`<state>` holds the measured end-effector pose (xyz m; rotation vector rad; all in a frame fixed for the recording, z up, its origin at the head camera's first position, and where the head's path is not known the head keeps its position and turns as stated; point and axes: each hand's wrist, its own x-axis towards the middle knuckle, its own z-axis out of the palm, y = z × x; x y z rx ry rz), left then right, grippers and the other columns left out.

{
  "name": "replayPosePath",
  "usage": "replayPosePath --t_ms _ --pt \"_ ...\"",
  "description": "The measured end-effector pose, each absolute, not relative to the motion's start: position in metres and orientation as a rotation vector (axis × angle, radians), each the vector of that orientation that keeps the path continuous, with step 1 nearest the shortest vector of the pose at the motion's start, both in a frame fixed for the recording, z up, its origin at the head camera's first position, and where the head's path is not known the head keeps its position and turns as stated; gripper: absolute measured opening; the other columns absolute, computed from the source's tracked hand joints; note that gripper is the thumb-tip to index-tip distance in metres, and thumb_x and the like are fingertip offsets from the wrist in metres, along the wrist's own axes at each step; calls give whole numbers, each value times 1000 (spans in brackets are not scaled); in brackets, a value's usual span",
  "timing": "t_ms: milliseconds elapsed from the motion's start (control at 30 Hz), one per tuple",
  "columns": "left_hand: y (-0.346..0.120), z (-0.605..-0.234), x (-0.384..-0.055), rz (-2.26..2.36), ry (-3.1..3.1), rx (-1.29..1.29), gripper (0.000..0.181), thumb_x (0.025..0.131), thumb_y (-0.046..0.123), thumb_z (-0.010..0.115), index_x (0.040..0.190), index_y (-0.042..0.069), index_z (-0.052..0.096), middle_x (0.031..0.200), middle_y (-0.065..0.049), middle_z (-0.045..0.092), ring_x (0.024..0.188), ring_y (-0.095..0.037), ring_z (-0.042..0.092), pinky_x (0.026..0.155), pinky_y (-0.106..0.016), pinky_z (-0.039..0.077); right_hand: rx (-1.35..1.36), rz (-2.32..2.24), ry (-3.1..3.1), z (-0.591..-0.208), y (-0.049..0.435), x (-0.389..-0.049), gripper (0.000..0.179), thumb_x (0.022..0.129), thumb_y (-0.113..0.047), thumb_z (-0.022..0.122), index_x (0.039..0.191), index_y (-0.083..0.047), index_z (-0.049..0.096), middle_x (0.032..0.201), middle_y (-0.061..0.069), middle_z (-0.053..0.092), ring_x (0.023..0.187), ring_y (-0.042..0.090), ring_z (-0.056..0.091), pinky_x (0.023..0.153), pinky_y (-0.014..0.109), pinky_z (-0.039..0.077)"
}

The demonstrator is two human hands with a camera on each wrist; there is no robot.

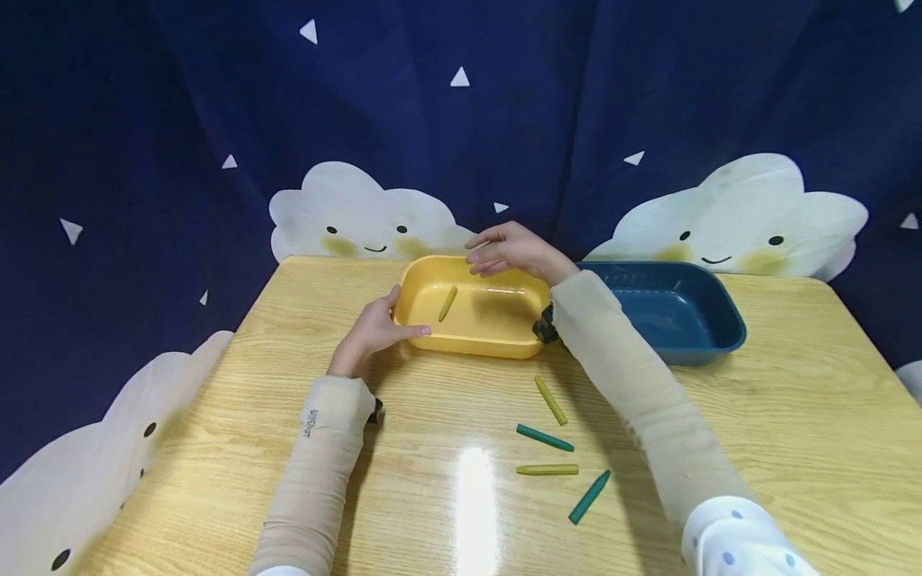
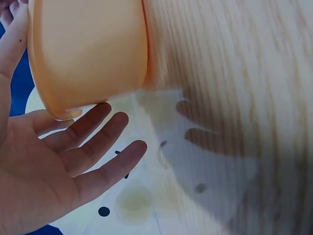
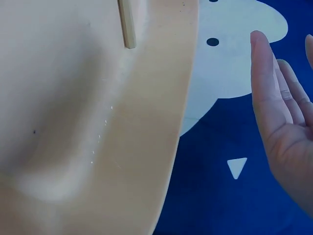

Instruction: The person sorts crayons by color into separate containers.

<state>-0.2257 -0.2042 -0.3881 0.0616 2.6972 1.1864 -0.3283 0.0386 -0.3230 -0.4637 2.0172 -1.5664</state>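
Note:
A yellow plastic basin (image 1: 475, 346) stands near the back of the table with one yellow crayon (image 1: 448, 304) lying inside it, left of the middle. At the basin's left end is my left hand (image 1: 376, 326). Its thumb lies along the front rim; in the left wrist view its fingers (image 2: 98, 169) are spread and fairly straight beside the end wall, some right at the rim. My right hand (image 1: 515, 250) hovers over the basin's back rim, palm toward the left, fingers extended and holding nothing. The right wrist view shows that hand (image 3: 288, 117) apart from the rim.
A dark blue basin (image 1: 677, 352) stands to the right, partly behind the right forearm. In front of the basins lie two yellow crayons (image 1: 551, 400) and two green crayons (image 1: 545, 438) on the wooden table (image 1: 216, 480). A blue cloud-print curtain (image 1: 403, 96) hangs behind.

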Motion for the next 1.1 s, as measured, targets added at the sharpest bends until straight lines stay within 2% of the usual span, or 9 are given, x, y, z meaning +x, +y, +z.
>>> replayPosePath --t_ms 300,600,900,1100 --pt "-204 -388 -224 1192 2686 63 106 72 37 76 144 -3 8 148 -19 15 135 -30 18 108 -41 21 -493 -1630 1972 -320 51 -310 45 85 0 61 127 1 48 112 23 60 83 21 66 77 36 52" --pt "-202 -386 -223 1210 2694 74 105 72 34 77 143 -4 9 148 -19 16 134 -30 20 108 -41 22 -551 -1689 2003 -316 74 -288 51 83 -2 64 130 0 46 109 18 61 85 21 65 77 35 53" --pt "-202 -385 -222 1166 2716 85 107 72 37 77 143 -5 9 147 -21 18 133 -32 23 106 -42 25 -639 -1683 2078 -314 98 -271 49 83 -5 64 129 1 47 101 12 64 82 18 64 71 31 54" --pt "-201 -386 -222 1179 2707 72 107 72 38 76 143 -5 9 146 -22 19 133 -31 22 106 -42 25 -692 -1613 2112 -316 115 -260 52 84 -7 64 131 1 44 103 15 62 84 16 64 74 32 53"
